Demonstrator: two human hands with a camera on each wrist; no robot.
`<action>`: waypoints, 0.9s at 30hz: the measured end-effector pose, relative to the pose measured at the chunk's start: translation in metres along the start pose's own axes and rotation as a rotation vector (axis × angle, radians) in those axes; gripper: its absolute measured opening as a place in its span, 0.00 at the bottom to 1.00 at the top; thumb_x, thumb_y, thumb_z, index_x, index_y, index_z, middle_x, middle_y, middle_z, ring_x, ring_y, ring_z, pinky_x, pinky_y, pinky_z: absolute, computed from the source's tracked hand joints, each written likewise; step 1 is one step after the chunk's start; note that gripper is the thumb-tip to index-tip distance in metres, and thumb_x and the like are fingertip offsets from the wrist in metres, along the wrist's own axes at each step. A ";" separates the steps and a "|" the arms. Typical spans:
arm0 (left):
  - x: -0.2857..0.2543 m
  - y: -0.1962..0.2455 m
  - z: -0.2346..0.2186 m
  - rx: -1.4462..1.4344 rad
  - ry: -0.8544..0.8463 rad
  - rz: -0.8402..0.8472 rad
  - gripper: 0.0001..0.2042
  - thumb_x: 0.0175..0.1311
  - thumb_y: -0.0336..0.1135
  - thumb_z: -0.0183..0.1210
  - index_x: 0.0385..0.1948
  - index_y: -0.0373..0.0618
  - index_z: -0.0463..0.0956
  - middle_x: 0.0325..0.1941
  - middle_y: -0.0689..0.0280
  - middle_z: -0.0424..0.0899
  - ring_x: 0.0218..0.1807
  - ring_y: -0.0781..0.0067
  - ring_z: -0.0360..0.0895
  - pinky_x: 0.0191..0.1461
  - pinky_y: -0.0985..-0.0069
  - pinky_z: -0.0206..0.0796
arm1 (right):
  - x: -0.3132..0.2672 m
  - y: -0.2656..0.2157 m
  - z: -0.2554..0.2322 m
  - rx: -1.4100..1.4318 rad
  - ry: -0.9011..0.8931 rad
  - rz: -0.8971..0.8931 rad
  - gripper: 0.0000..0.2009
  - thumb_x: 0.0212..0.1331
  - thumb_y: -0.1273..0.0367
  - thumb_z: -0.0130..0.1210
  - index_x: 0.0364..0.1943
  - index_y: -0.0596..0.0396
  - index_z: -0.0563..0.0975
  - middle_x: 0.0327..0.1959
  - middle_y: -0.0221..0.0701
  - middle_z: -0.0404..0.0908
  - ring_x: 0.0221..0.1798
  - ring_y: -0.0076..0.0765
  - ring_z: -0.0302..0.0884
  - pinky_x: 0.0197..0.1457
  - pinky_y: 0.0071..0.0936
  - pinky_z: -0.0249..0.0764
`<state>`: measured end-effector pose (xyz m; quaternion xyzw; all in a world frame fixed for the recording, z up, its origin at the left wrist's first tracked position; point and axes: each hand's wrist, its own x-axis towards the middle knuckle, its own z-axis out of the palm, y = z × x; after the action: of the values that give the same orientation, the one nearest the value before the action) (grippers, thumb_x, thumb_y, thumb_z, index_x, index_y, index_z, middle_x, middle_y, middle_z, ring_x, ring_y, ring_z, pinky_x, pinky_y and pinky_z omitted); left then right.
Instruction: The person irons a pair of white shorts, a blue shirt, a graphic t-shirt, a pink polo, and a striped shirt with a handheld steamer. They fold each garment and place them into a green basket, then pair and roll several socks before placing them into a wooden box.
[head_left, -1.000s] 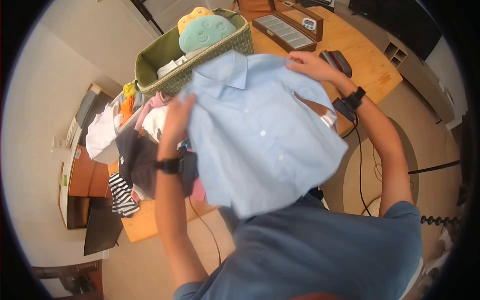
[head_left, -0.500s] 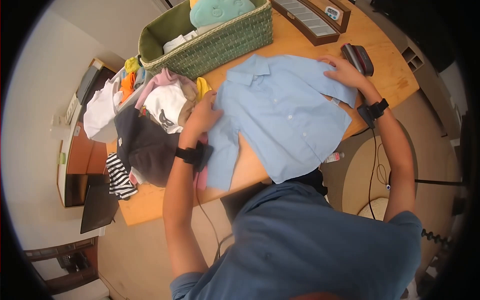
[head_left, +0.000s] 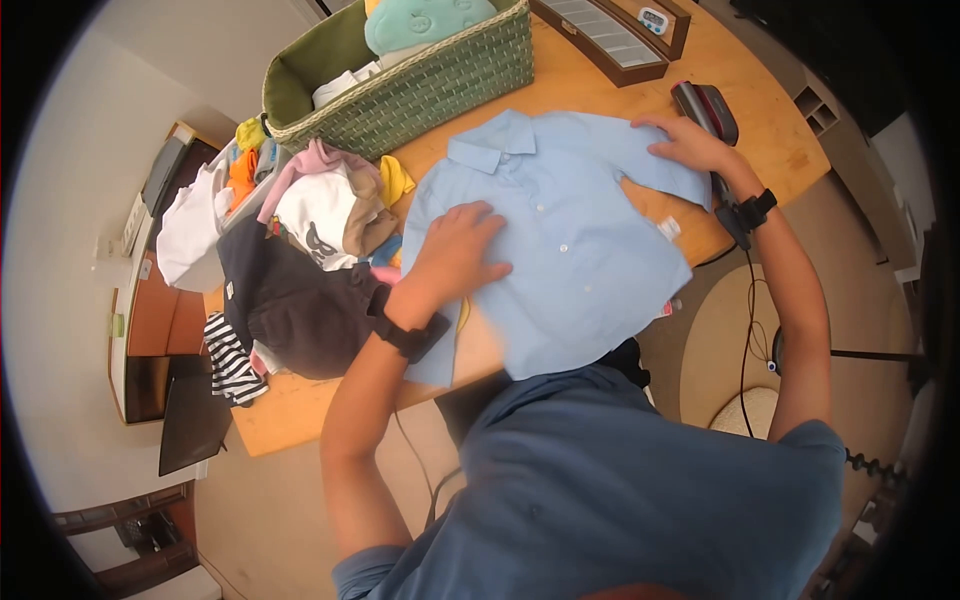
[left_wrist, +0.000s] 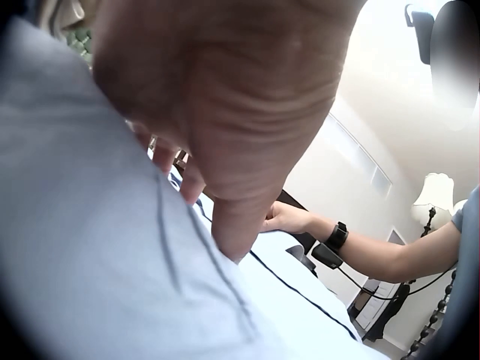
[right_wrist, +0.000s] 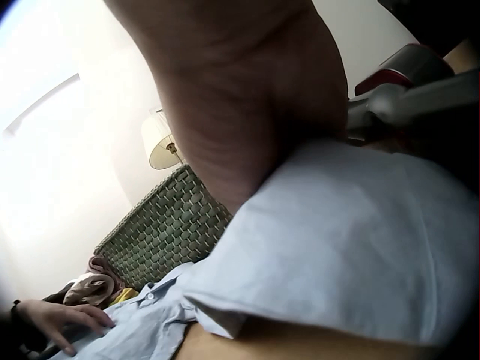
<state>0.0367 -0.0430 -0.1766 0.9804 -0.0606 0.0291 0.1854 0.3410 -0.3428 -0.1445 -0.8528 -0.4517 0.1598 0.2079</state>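
A light blue button-up shirt (head_left: pixel 555 225) lies spread on the wooden table, its collar toward the basket. My left hand (head_left: pixel 457 250) rests on its left front, fingers and thumb spread over the cloth. In the left wrist view, the palm and thumb (left_wrist: pixel 236 221) are against the shirt fabric. At the other side my right hand (head_left: pixel 692 145) holds the shirt's right sleeve, with fingers curled on the upper edge. The right wrist view shows the sleeve cloth (right_wrist: pixel 330 240) close up below that hand, whose fingertips are hidden.
Behind the shirt stands a green woven basket (head_left: pixel 420 105) with a teal item (head_left: pixel 425 25) inside. A clothing pile (head_left: pixel 310 290) sits on the left. Toward the back right are a brown compartment case (head_left: pixel 605 45) and a dark grey-and-red device (head_left: pixel 707 112).
The shirt came down from the air onto the table. My left hand left its shoulder edge and moved onto the shirt's front. The right hand stays at the sleeve.
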 end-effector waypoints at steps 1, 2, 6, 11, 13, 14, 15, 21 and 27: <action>-0.004 -0.004 -0.003 -0.024 -0.024 -0.009 0.29 0.49 0.43 0.70 0.56 0.50 0.75 0.66 0.57 0.69 0.69 0.51 0.63 0.71 0.59 0.55 | 0.001 -0.003 -0.005 0.007 -0.017 0.042 0.21 0.62 0.70 0.55 0.61 0.54 0.72 0.44 0.41 0.82 0.45 0.40 0.79 0.49 0.33 0.73; -0.007 -0.009 -0.005 -0.035 -0.030 0.011 0.30 0.48 0.43 0.70 0.56 0.50 0.75 0.67 0.57 0.69 0.69 0.51 0.63 0.72 0.59 0.55 | 0.002 -0.001 -0.005 -0.032 -0.020 0.080 0.21 0.63 0.69 0.56 0.61 0.54 0.72 0.43 0.42 0.83 0.45 0.42 0.80 0.49 0.35 0.73; -0.014 -0.021 -0.017 -0.068 -0.075 0.025 0.31 0.46 0.43 0.72 0.57 0.51 0.75 0.68 0.57 0.68 0.70 0.51 0.62 0.72 0.59 0.55 | 0.002 0.008 0.002 -0.155 0.020 0.141 0.22 0.63 0.64 0.57 0.60 0.53 0.73 0.40 0.44 0.83 0.44 0.47 0.81 0.47 0.40 0.73; -0.014 -0.018 -0.024 -0.047 -0.123 -0.023 0.32 0.44 0.43 0.73 0.57 0.52 0.75 0.69 0.58 0.67 0.71 0.52 0.60 0.73 0.58 0.54 | -0.015 0.007 0.007 -0.147 0.091 0.120 0.21 0.62 0.62 0.58 0.59 0.53 0.75 0.37 0.44 0.83 0.43 0.48 0.81 0.45 0.39 0.73; -0.009 -0.014 -0.025 -0.031 -0.156 -0.045 0.33 0.43 0.43 0.73 0.57 0.52 0.75 0.69 0.58 0.66 0.71 0.53 0.60 0.73 0.58 0.54 | -0.030 0.001 0.000 -0.112 0.109 0.101 0.22 0.61 0.63 0.59 0.58 0.54 0.75 0.36 0.44 0.83 0.42 0.47 0.81 0.45 0.39 0.73; -0.008 -0.013 -0.025 -0.028 -0.162 -0.048 0.33 0.43 0.43 0.73 0.57 0.53 0.75 0.69 0.58 0.66 0.71 0.53 0.60 0.72 0.58 0.54 | -0.035 0.001 -0.003 -0.094 0.098 0.094 0.22 0.61 0.63 0.60 0.58 0.54 0.75 0.36 0.44 0.83 0.41 0.47 0.81 0.45 0.39 0.73; -0.007 -0.013 -0.026 -0.025 -0.168 -0.052 0.33 0.42 0.43 0.73 0.57 0.53 0.75 0.69 0.58 0.66 0.71 0.53 0.60 0.72 0.58 0.55 | -0.039 0.002 -0.007 -0.075 0.086 0.088 0.22 0.60 0.63 0.61 0.58 0.54 0.75 0.35 0.44 0.83 0.41 0.48 0.80 0.45 0.38 0.73; -0.004 -0.012 -0.027 -0.012 -0.189 -0.066 0.33 0.41 0.43 0.73 0.56 0.53 0.75 0.68 0.59 0.67 0.70 0.53 0.62 0.70 0.57 0.56 | -0.044 0.000 -0.016 -0.104 0.043 0.226 0.22 0.56 0.64 0.63 0.55 0.55 0.76 0.36 0.44 0.82 0.41 0.45 0.81 0.47 0.36 0.74; 0.019 -0.010 -0.039 -0.034 -0.197 -0.066 0.31 0.45 0.43 0.72 0.56 0.49 0.75 0.64 0.57 0.71 0.68 0.52 0.64 0.67 0.54 0.61 | -0.050 -0.004 -0.011 -0.113 -0.006 0.134 0.22 0.57 0.66 0.61 0.57 0.56 0.75 0.40 0.43 0.82 0.43 0.45 0.80 0.48 0.36 0.74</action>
<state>0.0553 -0.0217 -0.1427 0.9766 -0.0469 -0.0746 0.1961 0.3159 -0.3846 -0.1285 -0.8910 -0.4025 0.1501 0.1468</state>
